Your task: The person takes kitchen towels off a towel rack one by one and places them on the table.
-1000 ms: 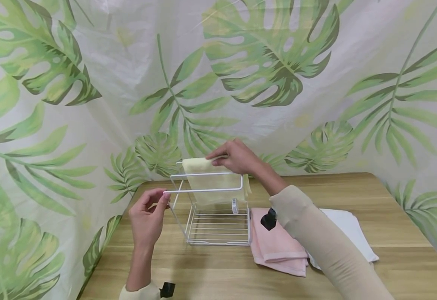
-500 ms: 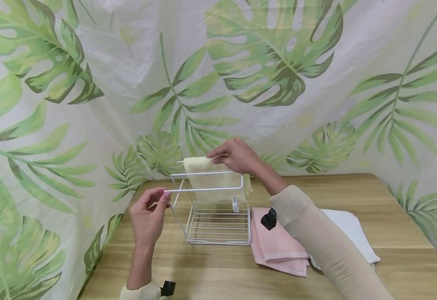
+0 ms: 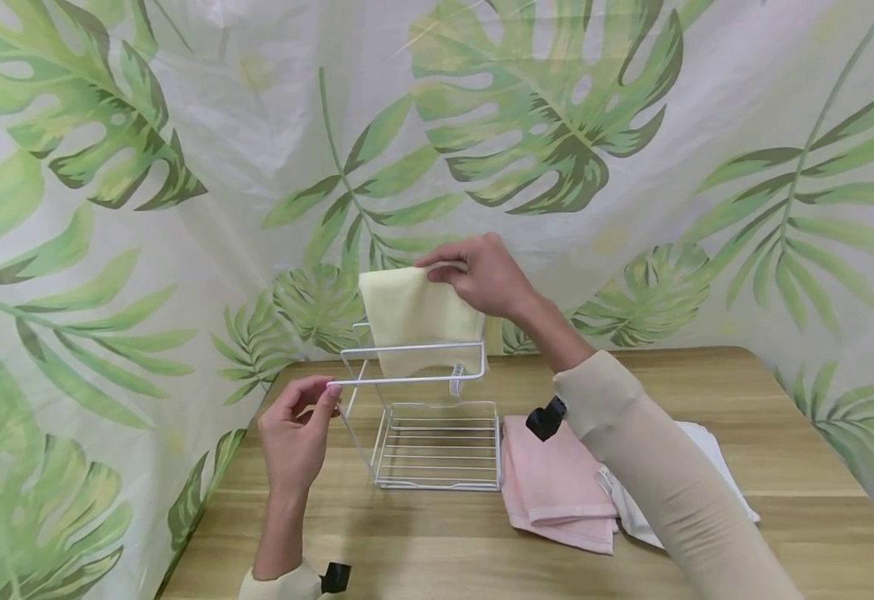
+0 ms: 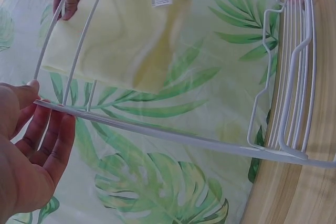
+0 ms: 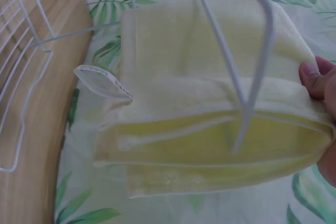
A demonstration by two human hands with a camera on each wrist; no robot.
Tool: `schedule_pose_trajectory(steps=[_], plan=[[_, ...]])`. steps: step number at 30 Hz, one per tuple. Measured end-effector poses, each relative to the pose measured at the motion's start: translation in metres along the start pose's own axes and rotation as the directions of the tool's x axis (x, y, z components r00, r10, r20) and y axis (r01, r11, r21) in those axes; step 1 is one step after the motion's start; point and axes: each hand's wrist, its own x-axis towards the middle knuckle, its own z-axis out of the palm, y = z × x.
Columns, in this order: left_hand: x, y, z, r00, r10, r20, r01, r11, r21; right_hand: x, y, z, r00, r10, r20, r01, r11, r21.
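A white wire rack (image 3: 437, 486) stands on the table with rails at its top and a slatted base. My left hand (image 3: 296, 433) pinches the left end of its front top rail between thumb and fingers, also seen close up in the left wrist view. The folded pale yellow towel (image 3: 407, 308) hangs from my right hand (image 3: 485, 275), which pinches its top edge. That towel is raised above the rack's back, behind the front rails. A white label (image 3: 457, 379) dangles from its lower edge. In the right wrist view the towel's folded layers (image 5: 210, 135) gape apart.
A folded pink towel (image 3: 552, 492) lies right of the rack on the wooden table (image 3: 444, 550). Beside it a white cloth (image 3: 714, 467) is partly covered by the right sleeve. Behind the table hangs a leaf-patterned curtain (image 3: 631, 183).
My right hand has lifted the yellow towel up off the rack's back rail, where it hung before. The left hand keeps its hold on the rack, which stays in place.
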Motion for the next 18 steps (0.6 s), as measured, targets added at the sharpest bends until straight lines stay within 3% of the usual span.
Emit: schedule_pose_trajectory(steps=[10, 18], plan=[[0.001, 0.0, -0.001, 1.0, 0.002, 0.0, -0.002, 1.0, 0.0, 0.004, -0.01, -0.008, 1.0, -0.017, -0.019, 0.017, 1.0, 0.01], [0.001, -0.001, 0.0, 1.0, 0.009, 0.003, -0.009, 1.0, -0.006, 0.009, -0.023, -0.034, 0.992, -0.011, -0.129, 0.021, 0.997, 0.071]])
